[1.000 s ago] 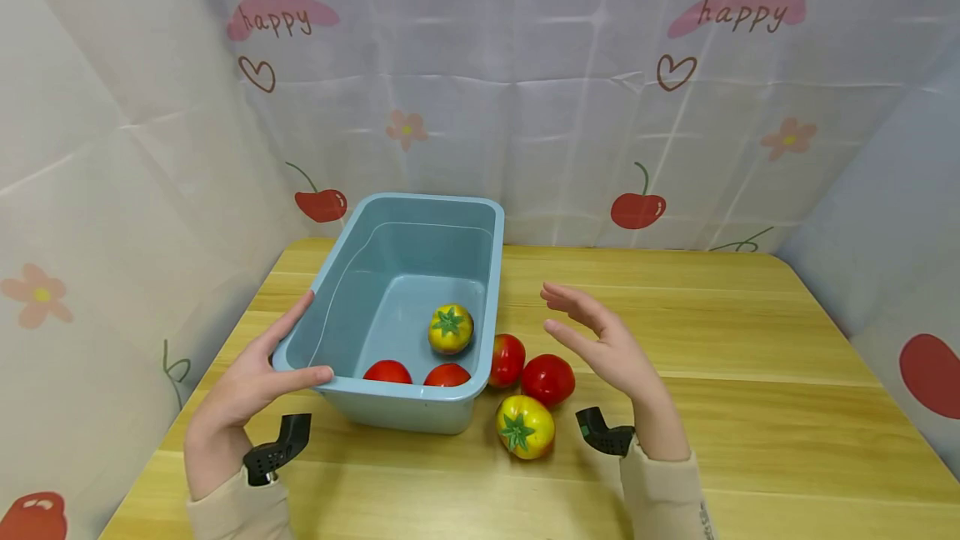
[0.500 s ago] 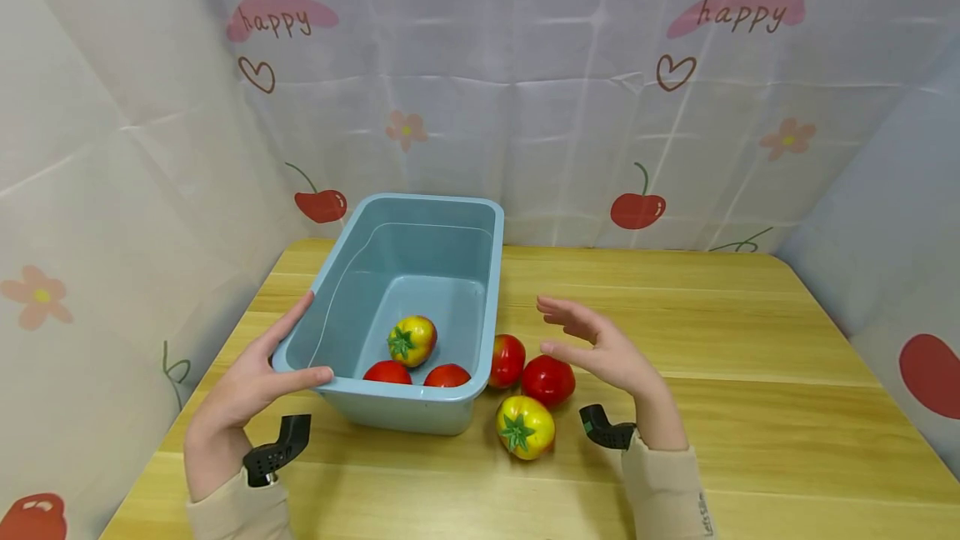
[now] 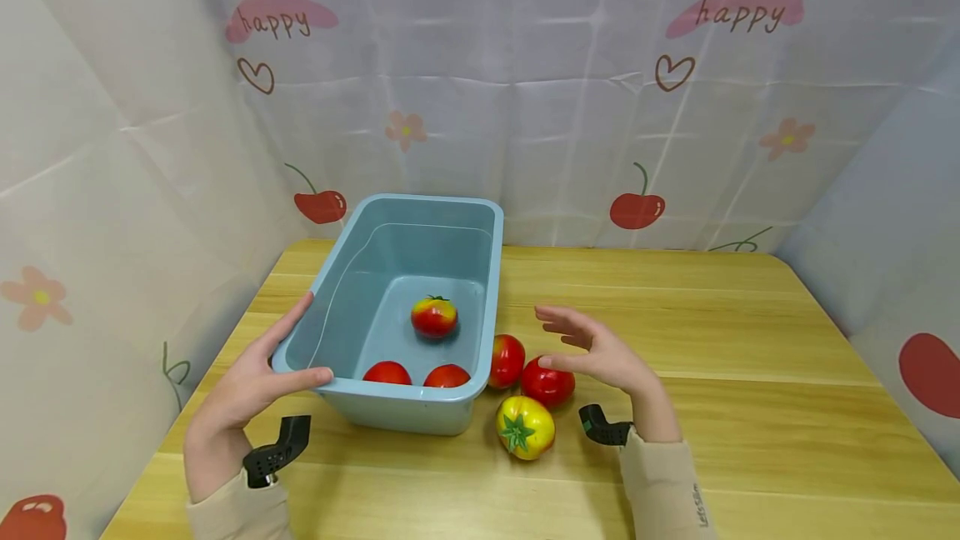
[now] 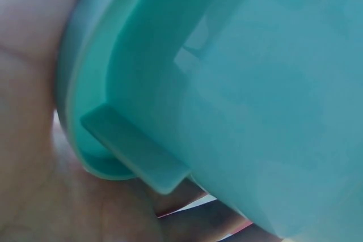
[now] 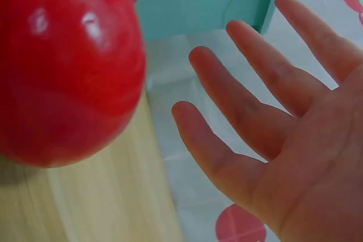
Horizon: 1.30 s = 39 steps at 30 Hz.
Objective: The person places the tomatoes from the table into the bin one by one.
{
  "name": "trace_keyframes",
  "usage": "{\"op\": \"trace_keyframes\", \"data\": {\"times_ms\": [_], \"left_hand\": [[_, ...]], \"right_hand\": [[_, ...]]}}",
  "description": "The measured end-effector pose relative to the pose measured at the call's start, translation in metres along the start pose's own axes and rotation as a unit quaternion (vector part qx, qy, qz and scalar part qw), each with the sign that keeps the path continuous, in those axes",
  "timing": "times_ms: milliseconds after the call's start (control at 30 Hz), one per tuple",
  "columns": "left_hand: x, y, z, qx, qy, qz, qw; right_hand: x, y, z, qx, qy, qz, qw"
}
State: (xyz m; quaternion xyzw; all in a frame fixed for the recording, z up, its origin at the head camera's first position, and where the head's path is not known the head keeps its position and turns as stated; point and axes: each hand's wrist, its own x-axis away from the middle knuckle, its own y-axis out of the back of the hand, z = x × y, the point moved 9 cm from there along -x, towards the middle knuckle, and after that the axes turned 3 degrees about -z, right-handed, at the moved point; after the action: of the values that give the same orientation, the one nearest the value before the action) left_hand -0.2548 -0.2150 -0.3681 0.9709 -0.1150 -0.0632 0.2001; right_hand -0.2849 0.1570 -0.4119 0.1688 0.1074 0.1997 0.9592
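Note:
A light blue plastic bin (image 3: 397, 413) stands on the table with three tomatoes in it. One red-and-yellow tomato (image 3: 434, 319) lies mid-floor; two red ones (image 3: 387, 372) show only their tops behind the near rim. My left hand (image 3: 238, 386) grips the bin's near left corner, thumb over the front rim and fingers along the side. From the left wrist, the outside of the bin (image 4: 261, 106) fills most of the view. My right hand (image 3: 603, 357) hovers with fingers spread, holding nothing, beside a red tomato (image 3: 551, 386), its thumb overlapping it in the head view.
Right of the bin, another red tomato (image 3: 507, 361) sits against its wall, and a yellow tomato (image 3: 526, 429) with a green star-shaped calyx lies nearer. The wooden table (image 3: 750, 407) extends right. A printed curtain (image 3: 555, 107) hangs behind and at the sides.
The loose tomato in the bin has rolled left, then back right and farther away, turning from yellow side to red. My right hand has lowered toward the red tomato. The left hand stays put.

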Motion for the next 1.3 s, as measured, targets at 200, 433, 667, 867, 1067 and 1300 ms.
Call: {"op": "trace_keyframes", "data": {"times_ms": [200, 433, 667, 867, 1067, 1300], "left_hand": [[0.0, 0.0, -0.001, 0.008, -0.004, 0.001, 1.0], [0.001, 0.0, -0.001, 0.0, 0.0, -0.003, 1.0], [0.001, 0.0, -0.001, 0.0, -0.002, -0.003, 1.0], [0.0, -0.001, -0.001, 0.0, -0.001, -0.003, 1.0], [0.0, -0.001, -0.001, 0.004, 0.003, -0.001, 1.0], [0.0, -0.001, 0.0, -0.005, 0.01, -0.006, 0.9999]], "right_hand": [[-0.001, -0.004, -0.011, -0.023, 0.002, 0.024, 0.999], [0.0, -0.01, -0.023, -0.032, -0.024, 0.051, 0.998], [0.001, -0.013, -0.033, -0.031, -0.05, 0.068, 0.996], [0.002, -0.016, -0.045, -0.033, -0.076, 0.077, 0.994], [0.002, -0.018, -0.055, -0.028, -0.092, 0.085, 0.992], [0.002, -0.021, -0.06, -0.013, -0.103, 0.092, 0.99]]}}
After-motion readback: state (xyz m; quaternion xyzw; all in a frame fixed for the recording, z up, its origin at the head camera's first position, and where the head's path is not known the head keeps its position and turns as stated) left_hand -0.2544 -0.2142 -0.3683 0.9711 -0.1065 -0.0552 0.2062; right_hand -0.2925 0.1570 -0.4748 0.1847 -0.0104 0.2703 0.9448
